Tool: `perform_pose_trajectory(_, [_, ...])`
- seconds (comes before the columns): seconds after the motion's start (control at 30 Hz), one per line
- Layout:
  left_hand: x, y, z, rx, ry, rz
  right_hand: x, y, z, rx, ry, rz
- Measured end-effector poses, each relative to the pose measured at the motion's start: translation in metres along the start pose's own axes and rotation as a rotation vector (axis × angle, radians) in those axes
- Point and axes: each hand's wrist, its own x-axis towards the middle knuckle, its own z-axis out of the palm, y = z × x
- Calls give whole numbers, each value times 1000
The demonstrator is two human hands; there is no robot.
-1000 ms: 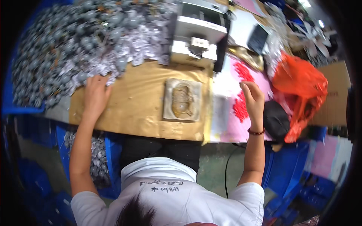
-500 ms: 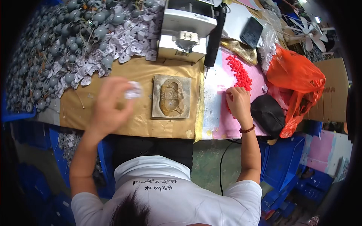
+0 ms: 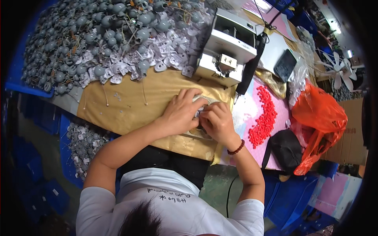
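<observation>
Both my hands meet over the metal mould block [image 3: 197, 134], which they mostly cover. My left hand [image 3: 180, 112] curls its fingers and thumb around a small white plastic piece [image 3: 199, 111] at the block. Close against it, my right hand [image 3: 217, 120] has its fingers pinched together over the same spot. Whatever sits in that pinch is hidden. To the right of it, small red parts [image 3: 264, 118] lie in a long heap on a pink sheet.
A big pile of grey round parts [image 3: 106, 39] and white plastic pieces [image 3: 167, 49] fills the back left. Behind the block stands a white machine [image 3: 228, 43] with a black handheld tool [image 3: 252, 65]. A black pouch [image 3: 285, 151] and an orange plastic bag [image 3: 317, 112] lie on the right.
My left hand has brought a white piece rightward to the block. My right hand has come left from the red parts to join it. The view has turned and shifted.
</observation>
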Motion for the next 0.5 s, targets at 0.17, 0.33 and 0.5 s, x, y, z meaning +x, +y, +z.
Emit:
perform_pose_trajectory(0.17, [28, -36, -38, -23, 132, 102, -4, -10, 0, -111, -78, 13])
perform_pose_trajectory(0.33, [116, -70, -95, 433, 603, 199, -4, -21, -4, -161, -80, 71])
perform_pose_trajectory(0.5, [166, -102, -160, 890, 491, 34, -9, -13, 9, -59, -29, 84])
